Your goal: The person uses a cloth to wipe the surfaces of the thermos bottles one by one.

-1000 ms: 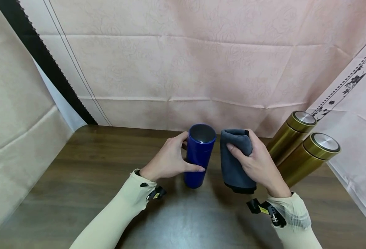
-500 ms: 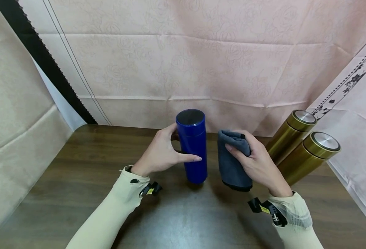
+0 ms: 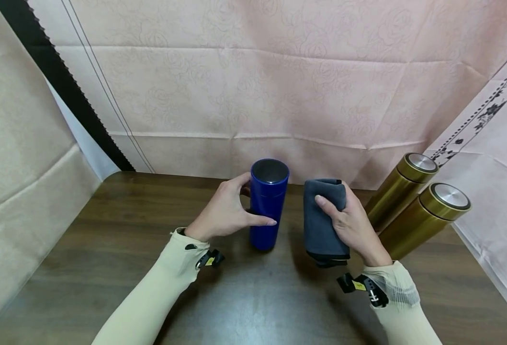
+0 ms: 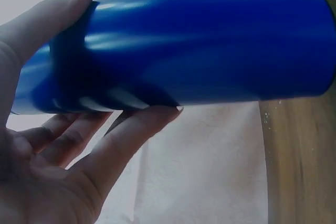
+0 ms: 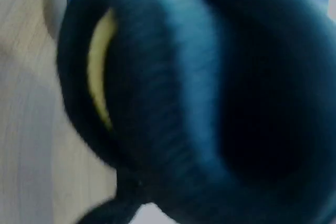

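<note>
A dark blue vacuum flask (image 3: 268, 206) with a black top stands slightly tilted near the middle of the head view. My left hand (image 3: 225, 209) grips it from the left, thumb across its near side and fingers behind. The left wrist view shows the thumb on one side of the blue flask (image 4: 210, 45) and a fingertip against the other. To its right, my right hand (image 3: 356, 223) holds a folded grey-blue cloth (image 3: 322, 223), thumb over its front face. Blurred folds of the cloth (image 5: 194, 77) fill most of the right wrist view, hiding the right fingers.
Two gold flasks with silver-topped lids, a nearer one (image 3: 425, 223) and a farther one (image 3: 397, 194), stand just right of my right hand. The brown wooden table (image 3: 107, 268) ends at a pale pink patterned cloth backdrop (image 3: 253, 96).
The blue flask shifted left with my left hand, stood straighter half a second ago, then came slightly back right with a tilt. The cloth turned a little as my right hand moved slightly left.
</note>
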The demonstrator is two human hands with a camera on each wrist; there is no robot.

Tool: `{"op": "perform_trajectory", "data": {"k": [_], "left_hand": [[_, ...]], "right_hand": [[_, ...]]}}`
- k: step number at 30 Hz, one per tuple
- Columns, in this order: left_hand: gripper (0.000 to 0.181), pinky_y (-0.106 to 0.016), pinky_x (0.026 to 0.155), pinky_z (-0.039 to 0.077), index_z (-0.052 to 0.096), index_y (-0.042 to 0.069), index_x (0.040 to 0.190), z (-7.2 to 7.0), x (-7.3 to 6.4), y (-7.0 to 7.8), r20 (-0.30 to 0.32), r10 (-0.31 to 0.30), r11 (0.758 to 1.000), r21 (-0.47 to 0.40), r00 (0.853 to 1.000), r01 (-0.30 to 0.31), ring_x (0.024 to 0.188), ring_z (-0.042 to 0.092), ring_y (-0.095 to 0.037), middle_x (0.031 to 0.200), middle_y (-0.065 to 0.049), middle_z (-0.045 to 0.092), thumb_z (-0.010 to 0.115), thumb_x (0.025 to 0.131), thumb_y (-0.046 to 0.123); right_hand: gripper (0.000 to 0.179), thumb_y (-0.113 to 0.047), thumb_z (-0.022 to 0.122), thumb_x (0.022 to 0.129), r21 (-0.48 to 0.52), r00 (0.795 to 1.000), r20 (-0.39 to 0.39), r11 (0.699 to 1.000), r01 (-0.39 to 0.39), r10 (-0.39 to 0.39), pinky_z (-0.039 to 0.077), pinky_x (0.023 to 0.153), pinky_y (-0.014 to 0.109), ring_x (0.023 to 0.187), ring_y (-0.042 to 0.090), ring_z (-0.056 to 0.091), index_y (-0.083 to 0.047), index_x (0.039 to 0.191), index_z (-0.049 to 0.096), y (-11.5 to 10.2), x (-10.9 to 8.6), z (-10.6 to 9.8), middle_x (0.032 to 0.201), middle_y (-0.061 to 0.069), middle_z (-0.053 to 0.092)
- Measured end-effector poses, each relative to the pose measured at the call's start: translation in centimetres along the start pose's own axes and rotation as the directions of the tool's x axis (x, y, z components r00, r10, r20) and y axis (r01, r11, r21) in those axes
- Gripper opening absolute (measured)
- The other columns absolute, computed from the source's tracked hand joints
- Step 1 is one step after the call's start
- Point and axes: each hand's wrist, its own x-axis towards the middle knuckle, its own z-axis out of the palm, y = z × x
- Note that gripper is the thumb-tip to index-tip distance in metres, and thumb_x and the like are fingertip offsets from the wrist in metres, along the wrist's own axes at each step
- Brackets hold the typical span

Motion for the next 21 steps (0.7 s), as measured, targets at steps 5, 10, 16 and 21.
{"op": "perform_trajectory", "data": {"k": [5,10,16,21], "left_hand": [[0.078,-0.043,0.095,0.057,0.057,0.023,0.131,0.1,0.2,-0.6,-0.001,-0.007,1.000,0.028,1.000,0.007,0.112,0.062,-0.017,0.120,0.009,0.068,0.096,0.067,0.044],[0.077,-0.040,0.091,0.058,0.057,0.023,0.130,0.0,0.3,-1.2,0.037,-0.007,1.000,0.015,0.999,0.006,0.108,0.062,-0.015,0.115,0.010,0.067,0.096,0.067,0.044],[0.079,-0.036,0.086,0.061,0.056,0.022,0.133,0.3,0.3,-1.6,0.069,-0.012,1.000,-0.017,0.998,0.014,0.108,0.062,-0.015,0.117,0.009,0.067,0.096,0.068,0.040],[0.085,-0.040,0.091,0.060,0.051,0.023,0.139,0.2,0.4,-1.6,0.112,-0.010,0.999,-0.031,0.994,0.013,0.112,0.061,-0.016,0.123,0.008,0.065,0.096,0.069,0.038]], "right_hand": [[0.058,-0.025,0.072,0.096,-0.022,0.996,0.070,0.999,0.049,-0.047,0.059,0.085,0.036,0.105,0.030,0.064,-0.007,0.142,0.040,0.5,0.0,-0.3,0.127,0.019,0.060],[0.052,-0.019,0.072,0.095,-0.094,0.980,0.147,0.984,0.151,-0.137,0.057,0.092,0.044,0.108,0.028,0.062,-0.011,0.138,0.044,0.7,-0.1,-0.4,0.126,0.014,0.062],[0.036,-0.025,0.066,0.101,-0.066,0.961,0.142,0.966,0.250,-0.239,0.060,0.090,0.032,0.106,0.018,0.067,-0.020,0.133,0.051,0.5,0.0,-0.2,0.123,0.004,0.065],[0.029,-0.021,0.057,0.106,-0.111,0.954,0.082,0.949,0.296,-0.288,0.056,0.086,0.025,0.100,0.017,0.064,-0.018,0.132,0.047,0.6,-0.2,-0.1,0.119,0.004,0.065]]}}
